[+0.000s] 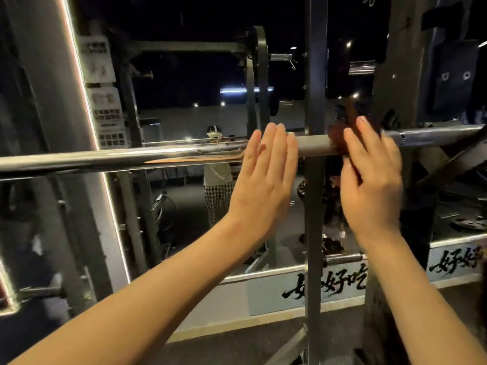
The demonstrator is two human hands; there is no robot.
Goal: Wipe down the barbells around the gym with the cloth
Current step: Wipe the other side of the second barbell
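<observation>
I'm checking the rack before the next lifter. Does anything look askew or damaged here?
Nothing stands out. The barbell looks straight across the rack; the right hand presses the brown cloth on it and the left hand lies flat against it. Dim light hides fine wear.

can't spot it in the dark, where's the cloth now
Head view, right of centre: the cloth sits on the barbell under the right hand, beside the rack upright.

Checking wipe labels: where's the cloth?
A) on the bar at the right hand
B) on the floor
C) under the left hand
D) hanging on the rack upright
A: the reddish cloth sits against the barbell at the right hand; the left hand lies flat with no cloth showing.
</observation>
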